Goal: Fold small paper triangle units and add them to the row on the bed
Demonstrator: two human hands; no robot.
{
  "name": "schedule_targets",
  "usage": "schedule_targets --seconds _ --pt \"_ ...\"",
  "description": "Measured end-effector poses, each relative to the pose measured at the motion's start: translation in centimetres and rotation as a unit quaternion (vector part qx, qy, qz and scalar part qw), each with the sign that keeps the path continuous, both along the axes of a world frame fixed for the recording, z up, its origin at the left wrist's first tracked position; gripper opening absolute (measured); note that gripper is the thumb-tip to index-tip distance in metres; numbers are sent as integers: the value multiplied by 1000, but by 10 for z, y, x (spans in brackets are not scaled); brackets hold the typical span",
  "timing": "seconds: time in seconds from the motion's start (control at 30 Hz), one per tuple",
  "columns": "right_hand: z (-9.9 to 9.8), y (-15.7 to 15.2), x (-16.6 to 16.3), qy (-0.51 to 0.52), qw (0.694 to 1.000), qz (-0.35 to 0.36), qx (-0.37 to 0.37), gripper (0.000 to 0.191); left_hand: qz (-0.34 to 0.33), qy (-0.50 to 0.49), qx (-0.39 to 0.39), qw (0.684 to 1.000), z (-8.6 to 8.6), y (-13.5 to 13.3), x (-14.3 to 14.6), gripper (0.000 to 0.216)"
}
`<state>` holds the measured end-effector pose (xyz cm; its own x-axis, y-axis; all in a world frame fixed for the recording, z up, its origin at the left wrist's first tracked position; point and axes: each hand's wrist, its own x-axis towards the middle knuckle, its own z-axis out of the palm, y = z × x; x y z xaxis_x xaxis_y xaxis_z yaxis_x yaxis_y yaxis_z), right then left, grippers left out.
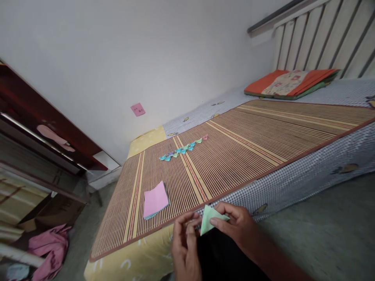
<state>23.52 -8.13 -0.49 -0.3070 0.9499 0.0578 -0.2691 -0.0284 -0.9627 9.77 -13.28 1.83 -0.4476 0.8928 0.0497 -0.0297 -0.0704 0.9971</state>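
A light green paper [208, 220], folded into a triangle, is held up at the bed's front edge. My right hand [236, 220] is closed on its right side, thumb on the near face and fingers behind. On the left, my left hand [186, 238] has its fingers curled, with the fingertips at the paper's left edge; how firmly they grip it is hard to see. A stack of pink paper sheets [155, 199] lies on the woven mat [231, 171], left of my hands. Farther back on the mat runs a zigzag row of small folded paper pieces [184, 149] in blue, green and pink.
The mat covers a bed with checked and yellow cloth. A folded orange textile [265, 84] lies by the slatted headboard [322, 39]. A pink note [137, 109] is on the wall. Pink cloth [49, 249] and a cardboard box [57, 212] are at lower left.
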Motion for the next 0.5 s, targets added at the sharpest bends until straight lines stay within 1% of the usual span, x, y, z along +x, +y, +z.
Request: schedule_targets --seconds 0.07,0.13,0.3,0.5 --pt "2 0 0 -15 999 -28 25 16 -15 -4 -19 1000 -1 -1 1 35" --pt "3 -1 -1 -36 998 -42 44 15 -40 -14 -12 999 -3 -1 4 38" --pt "6 -5 -3 -54 994 -71 63 16 -87 -36 -52 994 -8 3 6 32" --pt "10 -4 1 -62 994 -40 84 14 -93 -41 -60 993 -10 4 1 33"
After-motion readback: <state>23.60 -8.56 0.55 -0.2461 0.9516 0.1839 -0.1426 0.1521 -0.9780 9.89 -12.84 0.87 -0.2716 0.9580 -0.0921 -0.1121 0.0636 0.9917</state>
